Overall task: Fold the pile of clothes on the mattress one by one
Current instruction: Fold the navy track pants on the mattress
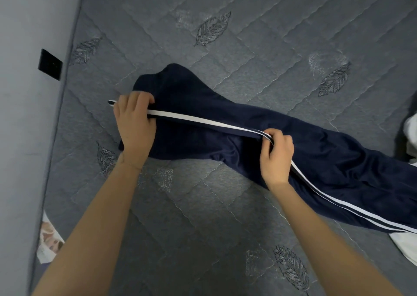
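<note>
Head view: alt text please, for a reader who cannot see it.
Navy trousers with a white-striped edge lie on a grey quilted mattress; the left hand grips that edge near the end by the wall, the right hand pinches it farther along. White fabric lies at the right edge.

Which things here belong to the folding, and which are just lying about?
Part of the job: navy striped trousers, gripped by the left hand and right hand; mattress; white clothes at right edge.
Lying about: black wall plate; printed paper beside the mattress.
</note>
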Motion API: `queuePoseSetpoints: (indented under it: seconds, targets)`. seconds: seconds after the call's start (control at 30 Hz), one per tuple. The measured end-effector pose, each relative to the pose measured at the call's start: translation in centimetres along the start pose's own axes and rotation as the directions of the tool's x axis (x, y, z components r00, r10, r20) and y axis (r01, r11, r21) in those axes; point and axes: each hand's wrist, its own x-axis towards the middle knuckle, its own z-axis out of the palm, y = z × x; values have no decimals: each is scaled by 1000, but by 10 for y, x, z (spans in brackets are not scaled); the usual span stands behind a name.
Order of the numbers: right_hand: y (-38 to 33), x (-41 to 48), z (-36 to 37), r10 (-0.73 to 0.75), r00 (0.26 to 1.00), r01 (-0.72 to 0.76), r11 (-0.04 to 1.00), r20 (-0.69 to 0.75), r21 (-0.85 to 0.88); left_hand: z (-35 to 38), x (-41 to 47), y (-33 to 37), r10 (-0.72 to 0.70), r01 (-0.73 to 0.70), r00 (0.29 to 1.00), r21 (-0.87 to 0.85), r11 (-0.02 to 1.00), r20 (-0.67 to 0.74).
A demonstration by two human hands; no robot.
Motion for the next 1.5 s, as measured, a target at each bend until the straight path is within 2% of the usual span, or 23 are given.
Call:
queuePoseSetpoints:
  seconds: [0.1,0.2,0.27,0.33,0.4,0.53,0.63,0.7,0.77,0.87,1.07,1.17,1.27,1.4,1.5]
  targets:
    - [11,-12,4,-46,956,71,995,290,-75,10,-32,-20,-71,55,969,75,996,235]
    - [22,-26,11,17,833,69,988,552,-136,21,-58,-37,-157,61,828,192,980,538]
    - [27,-31,14,70,778,17,991,624,-133,26,-70,-43,-182,78,737,185,980,651]
    - [29,-32,16,98,761,-31,993,641,-114,25,-75,-43,-218,176,721,131,976,658]
    - [28,-35,17,98,768,-35,993,633,-112,25,-75,-39,-259,267,751,79,961,608]
    - [27,-48,17,50,865,26,989,499,-145,36,-86,-20,-275,284,823,60,957,496]
    - [30,-50,18,41,917,46,977,397,-208,53,-92,-2,-288,318,783,42,947,552]
    - [38,-48,20,115,889,34,948,443,-315,67,-94,3,-318,366,704,59,929,636]
    - [51,-48,20,239,825,10,900,512,-436,79,-97,3,-346,376,649,110,920,678]
    - [69,-53,18,352,748,2,847,564,-531,85,-105,3,-364,305,636,213,928,680]
    - [90,-65,-2,445,709,-63,813,547,-579,76,-114,18,-452,240,593,390,889,666]
    - [95,-64,-19,448,681,-74,829,579,-555,69,-118,45,-350,167,659,325,931,666]
    - [100,-63,-44,408,750,-137,866,520,-481,72,-128,88,-175,50,708,199,979,684]
    - [118,-65,-88,373,824,-156,872,426,-464,82,-152,154,42,-148,698,87,985,715]
    - [142,-65,-125,358,856,-151,863,373,-483,93,-172,209,142,-214,661,3,977,737]
